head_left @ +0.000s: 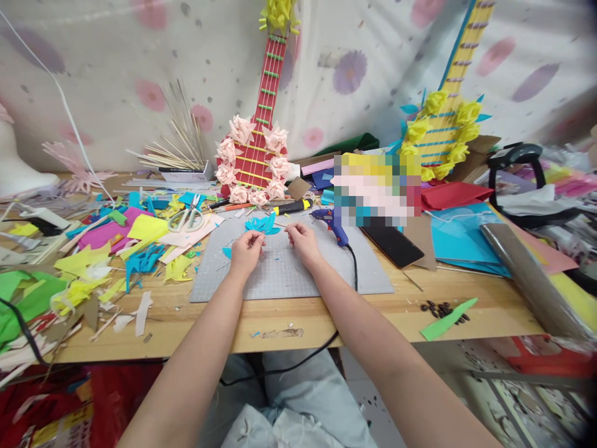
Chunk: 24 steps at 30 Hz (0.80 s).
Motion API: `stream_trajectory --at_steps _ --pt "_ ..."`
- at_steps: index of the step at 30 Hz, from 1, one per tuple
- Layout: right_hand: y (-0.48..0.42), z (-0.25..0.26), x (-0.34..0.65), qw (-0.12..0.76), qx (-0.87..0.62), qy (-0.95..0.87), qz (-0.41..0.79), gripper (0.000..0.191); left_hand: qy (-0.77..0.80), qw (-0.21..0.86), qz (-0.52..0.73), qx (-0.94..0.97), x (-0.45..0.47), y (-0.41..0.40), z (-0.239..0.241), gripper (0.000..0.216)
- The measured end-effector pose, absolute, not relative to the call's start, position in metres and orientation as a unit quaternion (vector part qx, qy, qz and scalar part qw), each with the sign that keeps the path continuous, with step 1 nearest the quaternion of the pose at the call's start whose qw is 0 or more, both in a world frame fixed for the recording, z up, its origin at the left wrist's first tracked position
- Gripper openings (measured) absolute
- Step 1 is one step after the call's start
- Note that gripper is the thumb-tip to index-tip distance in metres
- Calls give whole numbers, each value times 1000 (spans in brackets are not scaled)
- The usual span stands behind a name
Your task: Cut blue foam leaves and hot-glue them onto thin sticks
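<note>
A mosaic blur hides whatever lies behind the blue glue gun point(332, 225). The left hand point(245, 250) and right hand point(302, 241), fingers pinched narrow, hold a turquoise paper flower point(262, 224) over the grey cutting mat point(289, 274); what the right fingertips grip is unclear. White-handled scissors point(187, 216) lie among paper scraps on the wooden table point(289, 317).

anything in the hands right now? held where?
Left hand pinches the near edge of a turquoise cut-paper flower on the grey cutting mat. Right hand looks pinched shut; its contents cannot be told.

Scissors point(186, 218), glue gun point(332, 225), red paper guitar point(259, 149).
</note>
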State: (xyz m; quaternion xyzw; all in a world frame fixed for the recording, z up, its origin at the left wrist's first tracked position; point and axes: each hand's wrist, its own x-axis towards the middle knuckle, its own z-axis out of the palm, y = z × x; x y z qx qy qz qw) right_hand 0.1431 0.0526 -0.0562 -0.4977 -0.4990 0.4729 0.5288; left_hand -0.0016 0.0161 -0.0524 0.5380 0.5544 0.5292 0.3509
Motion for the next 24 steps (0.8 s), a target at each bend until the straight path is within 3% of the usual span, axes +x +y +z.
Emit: stream_trajectory --at_steps 9,24 --pt "47 -48 141 545 -421 -469 553 33 544 365 499 568 -1 16 -52 15" --pt "44 -50 135 507 -435 -519 533 25 558 337 482 586 -1 17 -55 14"
